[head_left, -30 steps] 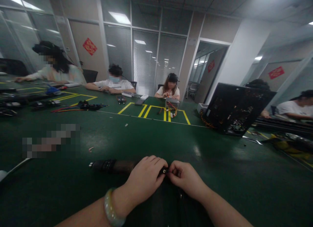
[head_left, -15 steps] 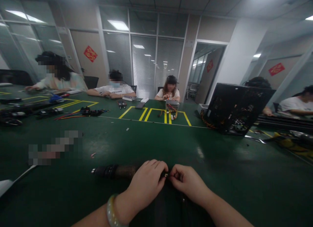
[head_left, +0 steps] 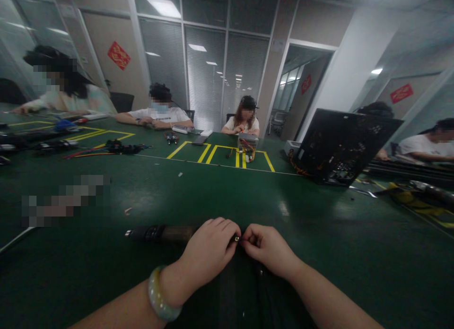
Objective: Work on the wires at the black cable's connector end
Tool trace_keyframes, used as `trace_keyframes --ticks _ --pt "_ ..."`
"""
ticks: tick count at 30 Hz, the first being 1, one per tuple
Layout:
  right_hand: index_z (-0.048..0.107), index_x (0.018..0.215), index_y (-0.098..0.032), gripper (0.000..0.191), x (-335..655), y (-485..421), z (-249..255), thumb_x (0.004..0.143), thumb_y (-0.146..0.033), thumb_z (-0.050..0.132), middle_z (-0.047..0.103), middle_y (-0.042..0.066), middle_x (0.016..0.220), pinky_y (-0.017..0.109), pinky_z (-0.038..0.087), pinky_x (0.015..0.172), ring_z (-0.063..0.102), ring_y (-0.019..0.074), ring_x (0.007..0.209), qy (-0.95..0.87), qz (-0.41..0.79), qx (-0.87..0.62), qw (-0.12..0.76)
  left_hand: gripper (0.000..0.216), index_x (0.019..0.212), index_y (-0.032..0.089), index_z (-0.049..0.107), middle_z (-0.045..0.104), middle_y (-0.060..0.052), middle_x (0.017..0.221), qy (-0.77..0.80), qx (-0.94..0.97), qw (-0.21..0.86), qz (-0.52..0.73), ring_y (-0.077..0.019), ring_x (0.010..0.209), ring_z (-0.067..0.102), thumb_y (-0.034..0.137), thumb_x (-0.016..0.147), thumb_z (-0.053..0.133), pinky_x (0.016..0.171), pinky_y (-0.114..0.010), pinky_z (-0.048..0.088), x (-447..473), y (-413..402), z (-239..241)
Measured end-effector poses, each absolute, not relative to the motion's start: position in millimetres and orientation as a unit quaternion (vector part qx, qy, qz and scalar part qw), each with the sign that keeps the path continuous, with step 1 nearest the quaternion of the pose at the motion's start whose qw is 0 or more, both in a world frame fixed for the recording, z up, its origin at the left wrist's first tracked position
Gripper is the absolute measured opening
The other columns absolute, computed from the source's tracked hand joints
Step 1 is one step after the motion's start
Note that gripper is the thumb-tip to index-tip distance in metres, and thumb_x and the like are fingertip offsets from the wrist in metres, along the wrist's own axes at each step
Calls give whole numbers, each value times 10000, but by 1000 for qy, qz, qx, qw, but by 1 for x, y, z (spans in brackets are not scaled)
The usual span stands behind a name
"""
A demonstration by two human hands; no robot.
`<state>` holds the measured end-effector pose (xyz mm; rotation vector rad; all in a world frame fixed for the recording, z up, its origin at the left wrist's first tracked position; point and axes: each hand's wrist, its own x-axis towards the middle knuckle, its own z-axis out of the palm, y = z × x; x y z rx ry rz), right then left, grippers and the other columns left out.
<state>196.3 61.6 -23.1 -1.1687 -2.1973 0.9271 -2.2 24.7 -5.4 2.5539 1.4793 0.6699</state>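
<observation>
A dark cylindrical tool [head_left: 176,233] with a brownish middle and a silver tip lies across the near part of the table, tip to the left. My left hand [head_left: 212,244] is wrapped over its right part and hides much of it. A small brass-coloured spot [head_left: 237,238] on a dark end shows at the left thumb and fingers. Just right of that end, my right hand [head_left: 269,247] is closed in a pinch. Something small and reddish shows at its fingertips, too small to name. Below the right hand runs a dark cord-like strip, hard to make out.
A black computer case [head_left: 351,144] leans at the right on the green table [head_left: 198,196]. A power supply [head_left: 248,142] with wires, cable bundles [head_left: 117,147] and yellow tape outlines lie farther back. A small pinkish scrap [head_left: 128,211] lies left. Several people sit around the table.
The whole view has shifted slightly, so things appear higher and the left side farther left. Both hands keep nearly the same hold, fingertips still close together at the tool's end.
</observation>
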Motion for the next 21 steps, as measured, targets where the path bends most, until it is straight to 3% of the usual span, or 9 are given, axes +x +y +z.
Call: trace_keyframes --ticks 21 --pt "660 816 -193 14 198 62 -24 816 -196 647 630 -36 689 180 358 534 562 109 611 -803 330 -432 246 87 927 225 548 589 -7 921 499 841 64 200 -203 878 534 170 862 531 782 -335 388 -2 28 -4"
